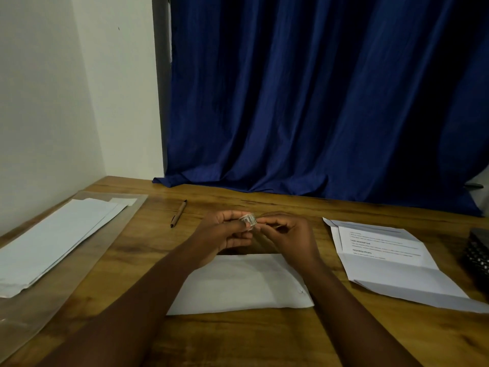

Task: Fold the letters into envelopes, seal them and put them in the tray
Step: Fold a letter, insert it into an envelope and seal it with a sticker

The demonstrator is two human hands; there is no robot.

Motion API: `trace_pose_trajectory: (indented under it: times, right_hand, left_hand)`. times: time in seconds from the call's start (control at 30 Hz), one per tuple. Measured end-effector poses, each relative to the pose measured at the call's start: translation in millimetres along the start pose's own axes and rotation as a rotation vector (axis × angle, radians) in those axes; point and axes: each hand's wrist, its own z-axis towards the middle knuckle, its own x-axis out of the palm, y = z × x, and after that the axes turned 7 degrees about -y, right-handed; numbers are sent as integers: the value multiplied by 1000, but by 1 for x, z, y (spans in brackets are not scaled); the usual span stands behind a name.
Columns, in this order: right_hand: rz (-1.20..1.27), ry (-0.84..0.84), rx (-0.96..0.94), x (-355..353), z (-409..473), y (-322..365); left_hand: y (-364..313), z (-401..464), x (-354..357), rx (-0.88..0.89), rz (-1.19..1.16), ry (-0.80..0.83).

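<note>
Two hands [248, 231] pinching tape roll [248, 220], envelope [239, 284] lengthwise left-right

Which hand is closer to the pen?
The left hand. It is just to the right of the pen, which lies on the table, and it holds a small roll of tape. The right hand is farther right, beyond the tape.

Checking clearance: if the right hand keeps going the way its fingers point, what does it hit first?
The right hand points toward the person's left, at the small tape roll that the left hand holds. It would meet that roll first, and its fingertips look already on it; depth is unclear.
</note>
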Motion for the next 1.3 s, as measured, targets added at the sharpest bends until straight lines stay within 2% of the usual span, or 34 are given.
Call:
trace_pose_trajectory:
  times: [0.3, 0.43, 0.7, 0.97, 1.17, 1.3]
  right_hand:
    - [-29, 12, -14, 2, 0, 1]
    - [45, -12, 101, 4, 1, -3]
    - [358, -60, 358, 7, 3, 1]
    - [314, 7, 342, 8, 2, 1]
    - [151, -25, 196, 6, 2, -4]
    - [99, -14, 162, 8, 1, 1]
  left_hand:
    - [2, 1, -1, -7, 2, -21]
    - [1, -1, -2, -4, -20, -20]
    - [-3, -3, 1, 5, -47, 6]
    - [-1, -2, 0, 35, 29, -34]
    - [-2, -4, 2, 64, 89, -48]
    - [-2, -6, 1, 95, 102, -71]
